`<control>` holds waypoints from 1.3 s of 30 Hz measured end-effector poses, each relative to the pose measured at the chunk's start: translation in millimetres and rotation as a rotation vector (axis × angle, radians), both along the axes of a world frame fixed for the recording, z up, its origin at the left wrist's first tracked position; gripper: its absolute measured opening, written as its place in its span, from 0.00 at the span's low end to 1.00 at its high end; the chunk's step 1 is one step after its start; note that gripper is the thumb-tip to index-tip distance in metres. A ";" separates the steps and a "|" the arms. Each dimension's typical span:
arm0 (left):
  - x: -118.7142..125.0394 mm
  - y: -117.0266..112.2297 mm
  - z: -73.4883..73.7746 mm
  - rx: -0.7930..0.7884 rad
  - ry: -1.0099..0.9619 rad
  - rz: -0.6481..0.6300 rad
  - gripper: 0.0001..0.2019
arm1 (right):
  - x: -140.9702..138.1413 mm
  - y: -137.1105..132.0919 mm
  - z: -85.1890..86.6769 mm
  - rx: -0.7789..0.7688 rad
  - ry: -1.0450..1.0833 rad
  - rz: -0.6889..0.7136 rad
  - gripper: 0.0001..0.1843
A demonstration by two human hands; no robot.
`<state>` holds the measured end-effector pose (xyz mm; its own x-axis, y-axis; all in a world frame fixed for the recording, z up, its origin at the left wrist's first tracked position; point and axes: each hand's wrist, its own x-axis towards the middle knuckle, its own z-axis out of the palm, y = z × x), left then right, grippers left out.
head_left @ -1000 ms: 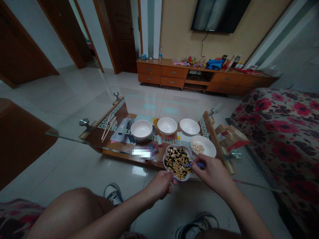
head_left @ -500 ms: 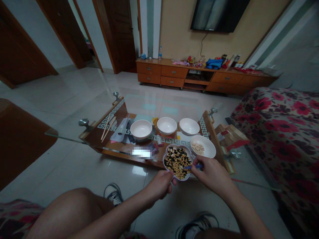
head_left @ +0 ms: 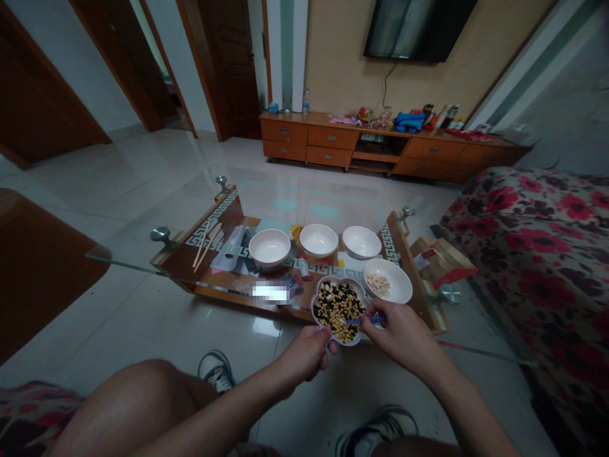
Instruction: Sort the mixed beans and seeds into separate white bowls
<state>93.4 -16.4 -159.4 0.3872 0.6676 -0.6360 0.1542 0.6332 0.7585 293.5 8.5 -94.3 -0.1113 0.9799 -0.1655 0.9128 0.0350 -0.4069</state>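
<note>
Two hands met over one small scalloped dish (head_left: 339, 278) with a purple rim, which sat at about 5 o'clock in the view, above a glass-topped coffee table (head_left: 212, 225) with a wooden frame. The left hand (head_left: 304, 355) curled around the dish's near rim at its 7 o'clock, fingers closed on the edge. The right hand (head_left: 402, 333) pinched a blue-handled spoon (head_left: 375, 320) in a narrow grip between thumb and fingers. The spoon's long axis ran almost level across the view, from the right hand at 3 o'clock toward the dish's middle, and its tip lay among the dark and pale beans (head_left: 339, 311). Seen from the right fingertips, the dish's centre lay at about 10 o'clock and just beside them, so the right hand was the nearer to the beans. At 1 o'clock from the dish stood a white bowl (head_left: 406, 285) holding pale slices, almost touching the purple rim. Three more white bowls (head_left: 318, 240) stood in a row beyond it, at 12 o'clock.
</note>
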 end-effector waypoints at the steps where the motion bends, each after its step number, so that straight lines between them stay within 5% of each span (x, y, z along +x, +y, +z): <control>1: -0.2 0.0 0.0 0.001 -0.002 0.000 0.23 | -0.1 0.0 -0.4 -0.001 0.006 0.006 0.09; 31: 0.2 0.1 -7.5 0.022 -0.027 -0.004 0.25 | -1.6 -0.3 -3.1 0.009 0.106 0.088 0.12; 39: 0.0 -0.9 -6.5 0.011 -0.016 -0.002 0.25 | 6.9 1.4 1.9 0.278 -0.005 -0.162 0.15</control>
